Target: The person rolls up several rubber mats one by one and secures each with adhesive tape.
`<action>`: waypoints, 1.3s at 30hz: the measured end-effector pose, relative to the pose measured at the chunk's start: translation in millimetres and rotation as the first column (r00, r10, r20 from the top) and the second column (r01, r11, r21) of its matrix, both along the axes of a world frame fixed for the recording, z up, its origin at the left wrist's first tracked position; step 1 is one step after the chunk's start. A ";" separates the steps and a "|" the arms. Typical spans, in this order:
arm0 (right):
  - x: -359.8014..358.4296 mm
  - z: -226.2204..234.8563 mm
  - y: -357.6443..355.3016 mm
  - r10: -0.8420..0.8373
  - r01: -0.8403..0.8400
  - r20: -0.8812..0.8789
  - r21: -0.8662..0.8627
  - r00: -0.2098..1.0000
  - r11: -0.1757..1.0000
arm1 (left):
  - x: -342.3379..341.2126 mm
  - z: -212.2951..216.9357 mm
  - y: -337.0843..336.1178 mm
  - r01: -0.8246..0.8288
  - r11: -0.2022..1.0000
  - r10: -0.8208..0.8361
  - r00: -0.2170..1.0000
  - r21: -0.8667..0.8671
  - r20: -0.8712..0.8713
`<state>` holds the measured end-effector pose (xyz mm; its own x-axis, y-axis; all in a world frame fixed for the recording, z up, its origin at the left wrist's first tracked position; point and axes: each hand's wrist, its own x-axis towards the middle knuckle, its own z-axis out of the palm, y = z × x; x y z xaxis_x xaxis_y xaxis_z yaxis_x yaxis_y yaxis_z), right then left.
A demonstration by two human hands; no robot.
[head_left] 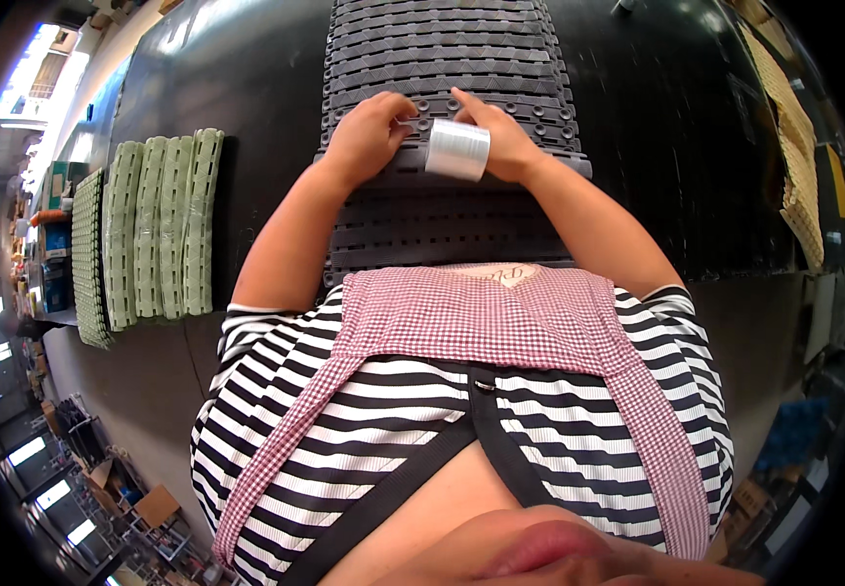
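A stack of dark grey slatted plastic mats (442, 73) lies in front of me, with studs and slots along its near strips. My left hand (369, 137) rests at the left of the studded strip, fingers curled toward the thumb. Whatever lies between those fingertips is too small to make out. My right hand (502, 142) has its index finger stretched over the strip. Against its palm side sits a wide roll of clear tape (458, 149), held there while the lower fingers are hidden behind it. Closer to my body, more dark slats (442, 230) show below both hands.
Pale green slatted mats (164, 225) stand side by side on the left of the black table (266, 68), beside a darker green studded mat (90, 254). Beige mats (783, 137) lie along the right edge. Boxes (54, 239) sit at the far left.
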<state>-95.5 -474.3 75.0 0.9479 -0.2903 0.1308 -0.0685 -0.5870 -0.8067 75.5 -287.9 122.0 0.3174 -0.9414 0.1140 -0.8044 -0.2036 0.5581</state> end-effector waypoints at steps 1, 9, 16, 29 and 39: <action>14.3 -2.8 -16.5 -0.013 0.013 0.001 -0.026 1.000 1.000 | -8.9 -1.0 12.1 0.029 0.993 -0.023 0.998 -0.116 0.050; 27.4 24.4 -32.2 0.008 -0.060 0.220 0.231 0.975 0.971 | -46.8 -45.1 24.3 -0.010 0.998 0.039 0.845 -0.056 0.534; -6.7 5.2 11.0 0.120 0.043 0.352 -0.422 0.928 0.905 | 38.8 4.3 -74.8 -0.019 0.942 -0.087 0.951 0.336 0.297; 131.3 -6.0 -123.7 -0.167 0.175 0.194 -0.024 0.967 0.984 | 56.1 -70.4 -104.3 -0.112 0.951 0.241 0.854 -0.288 0.462; 115.7 15.3 -107.7 -0.012 0.023 0.313 -0.031 0.950 0.999 | 101.4 -46.2 -120.1 0.033 0.989 0.070 0.762 -0.147 0.644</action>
<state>20.2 -581.9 90.3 0.8526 -0.2968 0.4301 0.1736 -0.6155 -0.7688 176.9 -408.0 75.8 0.1373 -0.8933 0.4281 -0.9805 -0.1839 -0.0693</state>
